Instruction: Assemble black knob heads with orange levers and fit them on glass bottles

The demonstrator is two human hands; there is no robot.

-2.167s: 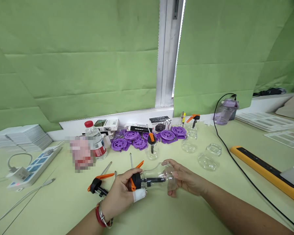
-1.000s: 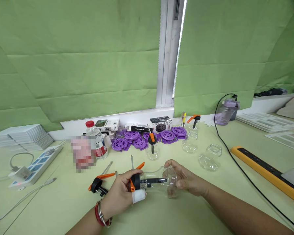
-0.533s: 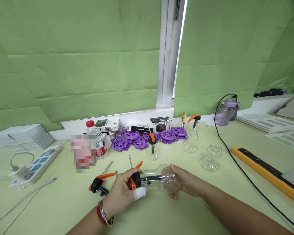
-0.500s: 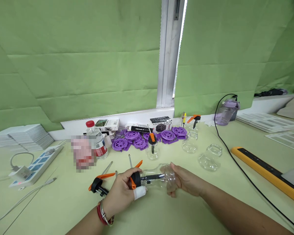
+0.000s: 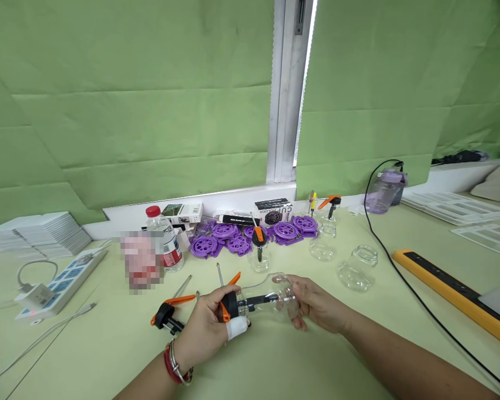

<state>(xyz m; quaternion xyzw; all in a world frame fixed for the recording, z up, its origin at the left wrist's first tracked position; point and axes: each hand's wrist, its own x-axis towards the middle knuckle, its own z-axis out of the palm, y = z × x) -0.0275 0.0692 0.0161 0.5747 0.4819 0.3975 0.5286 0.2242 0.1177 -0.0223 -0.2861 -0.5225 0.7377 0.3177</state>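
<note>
My left hand [image 5: 206, 328], with a white bandage on the thumb and a red bangle at the wrist, is closed round the black and orange spray head [image 5: 229, 303] of a clear bottle [image 5: 270, 303]. That bottle lies sideways above the table. My right hand [image 5: 316, 305] is wrapped round the bottle's base end. A black tube runs inside the bottle from the spray head.
A loose spray head [image 5: 166, 314] lies left of my left hand. Other clear bottles [image 5: 356, 269] and a small sprayer [image 5: 258, 255] stand behind, with purple discs [image 5: 233, 236], a water bottle [image 5: 162, 241], a power strip [image 5: 58, 283], a black cable [image 5: 404, 278] and an orange bar [image 5: 454, 297].
The bottle has turned a little in my hands and its base end has lifted slightly. My right hand's fingers have shifted on the base. Nothing else on the table has moved.
</note>
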